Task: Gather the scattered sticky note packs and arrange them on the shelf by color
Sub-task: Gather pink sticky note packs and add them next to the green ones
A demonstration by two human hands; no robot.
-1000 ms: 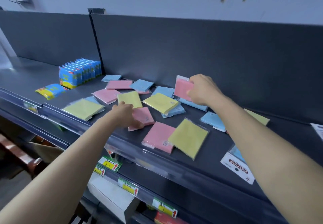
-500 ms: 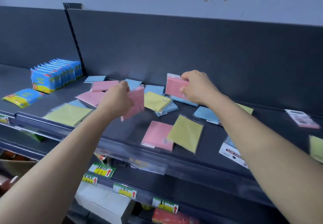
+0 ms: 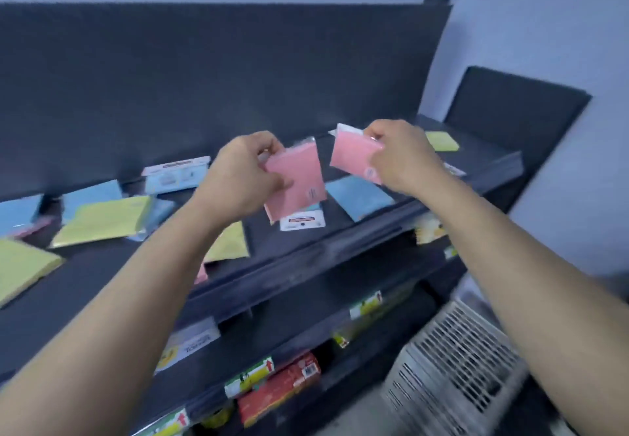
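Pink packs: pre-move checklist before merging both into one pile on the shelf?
1. Left hand grip on left pink pack: ok, pinched near its upper edge.
2. Right hand grip on right pink pack: ok.
3. Colours match: ok, both pink.
4. Packs lifted off the shelf: ok.
5. Packs aligned for stacking: not ok; there is a gap between them and the left one is tilted.
6. Bare landing spot: cannot tell; a blue pack lies below the right hand, the arm hides more, and the frame is blurred.
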